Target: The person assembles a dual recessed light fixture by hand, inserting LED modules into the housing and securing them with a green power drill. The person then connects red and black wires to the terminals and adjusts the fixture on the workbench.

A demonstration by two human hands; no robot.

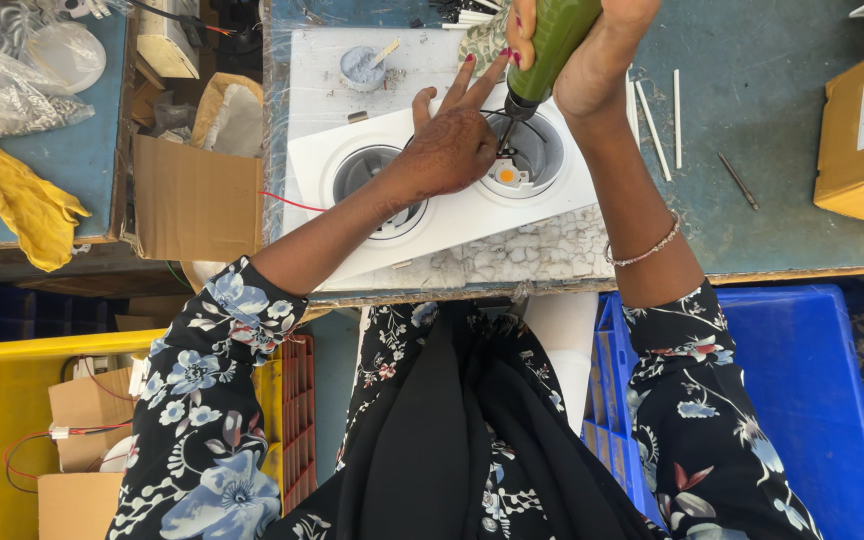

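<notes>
Driving green power screwdriver (552, 45) w/ my right hand (592, 60) into right cup LED chip (507, 175) | left hand (447, 150) flat, fingers spread, steadying white twin fixture (452, 225) | left cup (372, 175) looks undone, I judge

A white twin-socket lamp housing (452, 205) lies flat on the bench, a green power screwdriver (549, 45) upright over its right socket.

Bright, even overhead light; the white fixture (442, 185) nearly glares, shadows beneath the hands stay soft, and focus is sharp with slight stretching toward the edges.
</notes>
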